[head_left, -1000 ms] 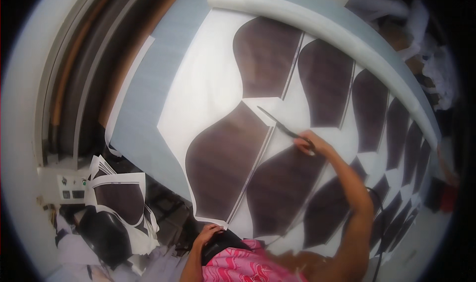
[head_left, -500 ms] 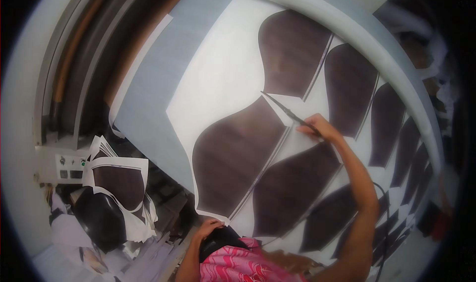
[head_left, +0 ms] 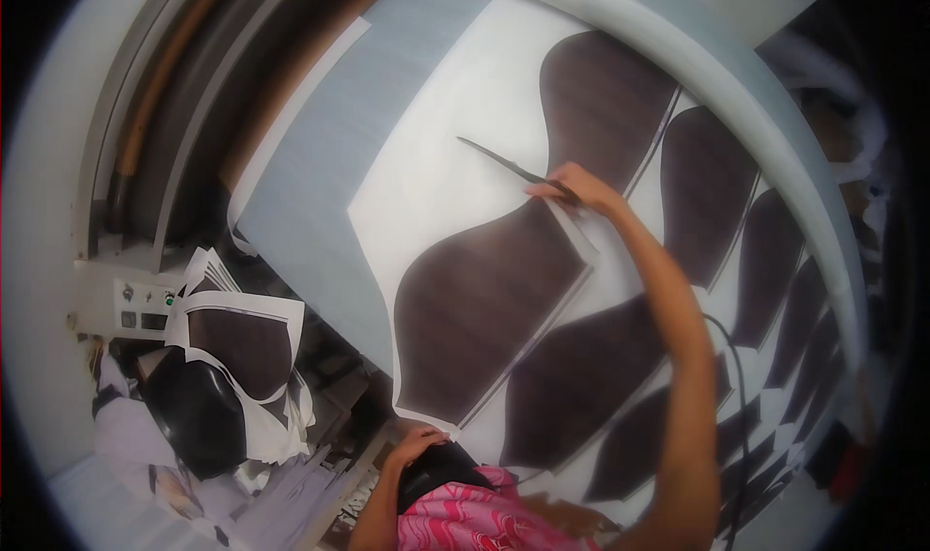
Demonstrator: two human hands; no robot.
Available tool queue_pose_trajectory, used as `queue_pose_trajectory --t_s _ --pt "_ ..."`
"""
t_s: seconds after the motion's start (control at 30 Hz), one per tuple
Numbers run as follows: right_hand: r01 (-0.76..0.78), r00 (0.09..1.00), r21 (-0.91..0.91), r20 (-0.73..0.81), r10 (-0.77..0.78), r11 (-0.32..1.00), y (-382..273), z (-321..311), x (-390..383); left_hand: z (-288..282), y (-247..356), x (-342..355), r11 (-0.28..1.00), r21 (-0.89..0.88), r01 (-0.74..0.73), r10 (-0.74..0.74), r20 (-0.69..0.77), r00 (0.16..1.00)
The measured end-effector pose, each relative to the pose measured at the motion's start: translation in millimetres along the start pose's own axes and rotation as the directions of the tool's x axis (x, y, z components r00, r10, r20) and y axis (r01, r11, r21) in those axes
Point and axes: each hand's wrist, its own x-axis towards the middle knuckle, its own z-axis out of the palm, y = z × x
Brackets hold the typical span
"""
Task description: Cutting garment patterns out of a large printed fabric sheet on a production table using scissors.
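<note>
My right hand (head_left: 573, 188) grips long dark scissors (head_left: 499, 159), their blades pointing up and left over a white area of the large printed sheet (head_left: 441, 130). The sheet bears several dark brown curved panels (head_left: 484, 309) edged by narrow strips; whether the blades touch it is unclear. At the bottom, by the waist of my pink patterned clothing (head_left: 484, 517), my left hand (head_left: 421, 440) has its fingers closed on the sheet's near edge, above a black object (head_left: 441, 474).
A white roll (head_left: 620, 14) runs along the sheet's far edge, over a blue-grey surface (head_left: 329, 115). At left are long rollers (head_left: 194, 86), a control panel (head_left: 140, 309), a pile of cut pieces (head_left: 237, 348) and pale scraps (head_left: 136, 444). A black cable (head_left: 741, 406) hangs at right.
My right hand has moved up and left with the scissors, from the strip between panels to the white area. My left hand stays at the near edge. The view has shifted slightly.
</note>
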Motion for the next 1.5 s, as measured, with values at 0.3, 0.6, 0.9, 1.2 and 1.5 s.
queue_pose_trajectory --t_s 0.3,0.6,0.9,1.2,1.5 --pt "-0.01 0.991 -0.138 -0.137 -0.009 0.99 -99 59 91 -11 -25 -13 0.999 0.033 -0.034 0.036 -0.054 0.998" --pt "-0.002 0.979 -0.37 -0.189 -0.073 0.929 -66 85 -62 -26 -25 -30 0.724 -0.527 -0.445 0.112 -0.547 0.83" --pt "-0.186 0.9 0.001 -0.402 0.17 0.983 49 188 -338 -78 62 -203 0.645 0.552 -0.528 0.715 -0.681 0.161" --pt "-0.308 0.743 0.336 -0.499 0.446 0.89 -11 363 -500 -299 -65 -303 0.277 -0.106 -0.955 0.336 -0.921 0.199" --pt "-0.368 0.652 0.42 -0.52 0.553 0.829 27 499 -657 -312 -284 -236 0.248 -0.28 -0.927 -0.313 -0.929 0.197"
